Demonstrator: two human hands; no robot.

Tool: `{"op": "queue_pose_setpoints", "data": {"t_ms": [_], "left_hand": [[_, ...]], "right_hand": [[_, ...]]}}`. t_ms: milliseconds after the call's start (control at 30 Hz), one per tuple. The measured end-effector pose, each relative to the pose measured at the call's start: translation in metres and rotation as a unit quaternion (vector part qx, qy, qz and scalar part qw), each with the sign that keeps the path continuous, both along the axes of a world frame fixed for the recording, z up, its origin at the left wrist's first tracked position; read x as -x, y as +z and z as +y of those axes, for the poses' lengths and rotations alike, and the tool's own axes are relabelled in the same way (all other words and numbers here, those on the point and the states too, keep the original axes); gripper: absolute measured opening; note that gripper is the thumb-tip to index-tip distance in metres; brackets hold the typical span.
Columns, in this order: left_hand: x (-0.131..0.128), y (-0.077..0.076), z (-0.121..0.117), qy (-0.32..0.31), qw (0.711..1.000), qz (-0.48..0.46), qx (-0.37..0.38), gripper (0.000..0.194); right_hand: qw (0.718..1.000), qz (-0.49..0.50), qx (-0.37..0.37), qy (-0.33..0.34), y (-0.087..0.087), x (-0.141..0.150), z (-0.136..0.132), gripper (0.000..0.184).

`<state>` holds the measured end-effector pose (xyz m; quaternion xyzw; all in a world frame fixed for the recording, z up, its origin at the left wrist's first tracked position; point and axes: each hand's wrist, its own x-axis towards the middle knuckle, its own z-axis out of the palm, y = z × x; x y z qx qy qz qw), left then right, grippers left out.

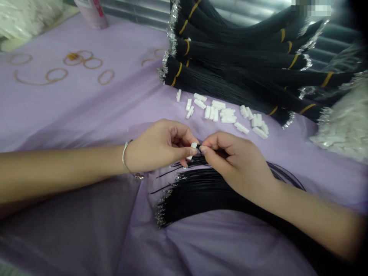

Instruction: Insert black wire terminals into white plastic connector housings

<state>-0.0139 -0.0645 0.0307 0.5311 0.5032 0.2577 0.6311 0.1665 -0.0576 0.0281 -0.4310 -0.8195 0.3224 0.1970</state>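
Observation:
Between thumb and fingers, my left hand (163, 143) pinches a small white plastic connector housing (191, 151). My right hand (238, 157) is closed in a pinch on a thin black wire (200, 148), its tip right at the housing's side. Whether the wire's end sits inside the housing is hidden by my fingertips. Below both hands lies a fanned bundle of black wires (198, 191) with shiny metal terminals at their left ends. Several loose white housings (228, 115) are scattered on the cloth just beyond my hands.
Banded black wire bundles (230, 57) are stacked at the back right. A clear bag of white pieces (345, 119) stands at the right, another bag (25, 17) at the far left. Loose rubber bands (57, 74) and a pinkish bottle (92, 13) rest on the purple cloth (86, 111).

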Motion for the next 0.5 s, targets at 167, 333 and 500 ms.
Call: {"op": "queue_pose_setpoints", "data": {"t_ms": [167, 333, 500], "left_hand": [[-0.002, 0.002, 0.0, -0.001, 0.999, -0.035, 0.011, 0.004], [0.004, -0.001, 0.003, 0.008, 0.996, -0.092, 0.008, 0.007], [0.01, -0.008, -0.002, -0.003, 0.991, -0.077, -0.11, 0.016]], "right_hand": [[1.0, 0.004, 0.005, 0.017, 0.0, -0.003, 0.001, 0.014], [0.994, -0.019, -0.109, 0.023, -0.003, -0.008, 0.003, 0.031], [0.985, -0.102, -0.104, 0.087, 0.002, -0.012, 0.007, 0.015]]}}
